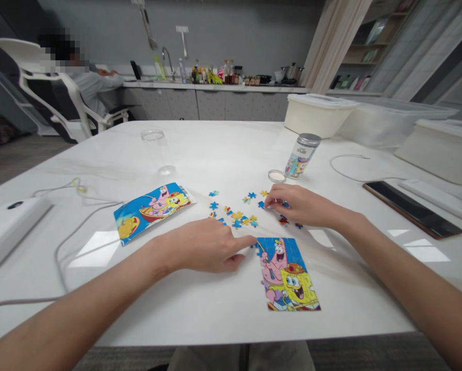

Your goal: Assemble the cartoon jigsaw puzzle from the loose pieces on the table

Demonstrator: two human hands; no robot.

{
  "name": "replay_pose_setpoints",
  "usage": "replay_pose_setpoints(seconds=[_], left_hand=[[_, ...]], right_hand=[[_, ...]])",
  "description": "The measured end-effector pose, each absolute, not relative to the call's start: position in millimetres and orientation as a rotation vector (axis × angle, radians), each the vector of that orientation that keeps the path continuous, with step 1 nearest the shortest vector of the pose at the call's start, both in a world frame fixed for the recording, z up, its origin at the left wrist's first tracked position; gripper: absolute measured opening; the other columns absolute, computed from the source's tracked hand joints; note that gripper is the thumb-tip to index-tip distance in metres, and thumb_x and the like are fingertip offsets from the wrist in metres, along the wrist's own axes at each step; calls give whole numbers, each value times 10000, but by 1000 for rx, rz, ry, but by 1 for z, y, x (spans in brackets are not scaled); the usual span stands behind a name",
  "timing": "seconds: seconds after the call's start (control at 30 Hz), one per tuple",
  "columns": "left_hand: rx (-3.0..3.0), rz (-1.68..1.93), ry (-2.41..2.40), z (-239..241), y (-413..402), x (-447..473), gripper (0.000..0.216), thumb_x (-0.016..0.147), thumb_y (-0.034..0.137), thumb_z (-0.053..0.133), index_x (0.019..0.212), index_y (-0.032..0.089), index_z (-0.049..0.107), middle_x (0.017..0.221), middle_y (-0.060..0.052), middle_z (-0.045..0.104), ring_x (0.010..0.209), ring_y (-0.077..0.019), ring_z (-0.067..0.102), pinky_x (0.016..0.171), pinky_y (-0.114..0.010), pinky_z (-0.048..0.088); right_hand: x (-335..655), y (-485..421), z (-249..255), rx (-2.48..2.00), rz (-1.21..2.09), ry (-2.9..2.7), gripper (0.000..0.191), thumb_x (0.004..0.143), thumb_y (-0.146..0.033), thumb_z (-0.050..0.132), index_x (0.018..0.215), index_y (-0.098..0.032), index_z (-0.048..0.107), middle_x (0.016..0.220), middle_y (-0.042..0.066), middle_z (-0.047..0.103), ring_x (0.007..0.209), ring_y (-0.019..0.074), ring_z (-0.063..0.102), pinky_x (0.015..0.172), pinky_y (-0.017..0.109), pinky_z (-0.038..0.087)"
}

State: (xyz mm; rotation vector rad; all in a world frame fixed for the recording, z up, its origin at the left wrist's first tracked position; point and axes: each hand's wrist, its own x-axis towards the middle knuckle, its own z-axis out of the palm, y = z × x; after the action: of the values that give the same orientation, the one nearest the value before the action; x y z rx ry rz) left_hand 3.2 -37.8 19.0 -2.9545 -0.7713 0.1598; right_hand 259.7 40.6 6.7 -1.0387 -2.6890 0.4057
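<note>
L hand (205, 251), fingers curled & empty, index tip on top-left corner of puzzle (290, 278); R hand (300, 207) w/ fingertips on loose pieces (236, 215), grip unclear, on white table (215, 149).

Two hands (208, 250) (306, 207), one part-built puzzle (289, 278), one picture card (151, 208), one canister (302, 156)

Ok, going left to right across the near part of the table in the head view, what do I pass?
White box → cartoon picture card → part-built puzzle → dark flat device.

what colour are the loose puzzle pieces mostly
Mostly blue loose pieces, some yellow; head view shows them.
</note>
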Motion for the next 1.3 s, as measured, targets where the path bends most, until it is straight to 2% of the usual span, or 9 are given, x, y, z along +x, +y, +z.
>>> replay_pose_setpoints(seconds=[0.27, 0.47, 0.67, 0.87, 1.0, 1.13, 1.3], left_hand=[[-2941, 219, -801, 24, -37, 3, 233, 898, 238, 485, 1106, 217, 589, 544, 10, 606, 445, -152, 530, 449, -316, 177], [-2932, 216, -816, 23, -35, 1, 228, 912, 255, 482, 1110, 223, 590, 557, 6, 608, 452, -152, 539, 455, -311, 185], [-2928, 178, -807, 19, -34, -2, 209, 913, 263, 482, 1081, 230, 603, 546, 12, 602, 447, -152, 527, 457, -310, 181], [-2910, 174, -815, 20, -33, -3, 161, 888, 236, 514, 1003, 223, 627, 519, 17, 595, 433, -148, 518, 453, -308, 162], [-2903, 138, -796, 18, -33, -4, 168, 883, 232, 513, 996, 227, 637, 502, 17, 587, 424, -158, 520, 454, -314, 154], [-2901, 92, -763, 15, -32, -5, 159, 883, 238, 520, 987, 221, 640, 497, 19, 577, 417, -153, 511, 454, -316, 149], [-2885, 87, -761, 16, -31, -5, 146, 877, 227, 535, 978, 214, 639, 489, 30, 557, 403, -144, 485, 451, -317, 143]], right_hand=[[259, 39, 7, -1060, 409, -2698, 199, 898, -215, 465, 935, -202, 660, 981, 71, 657, 906, 209, 616, 807, 357, 465], [261, 40, 11, -1076, 341, -2678, 221, 881, -198, 452, 931, -199, 668, 966, 78, 672, 888, 211, 623, 788, 354, 469], [267, 43, 20, -1615, 79, -2413, 251, 841, -160, 455, 917, -196, 692, 936, 63, 716, 789, 208, 634, 684, 322, 441], [277, 47, 21, -1897, 21, -2318, 278, 829, -150, 466, 900, -209, 728, 963, 61, 731, 860, 229, 649, 640, 293, 407], [280, 51, 20, -1630, 120, -2426, 216, 865, -189, 511, 902, -184, 723, 918, 71, 708, 816, 203, 634, 716, 306, 454], [269, 46, 15, -1176, 263, -2583, 214, 910, -249, 538, 1027, -168, 699, 981, 90, 633, 894, 197, 607, 831, 337, 473], [251, 37, 8, -1161, 423, -2619, 258, 911, -291, 576, 1131, -195, 671, 1051, 90, 589, 904, 194, 593, 813, 335, 477]])
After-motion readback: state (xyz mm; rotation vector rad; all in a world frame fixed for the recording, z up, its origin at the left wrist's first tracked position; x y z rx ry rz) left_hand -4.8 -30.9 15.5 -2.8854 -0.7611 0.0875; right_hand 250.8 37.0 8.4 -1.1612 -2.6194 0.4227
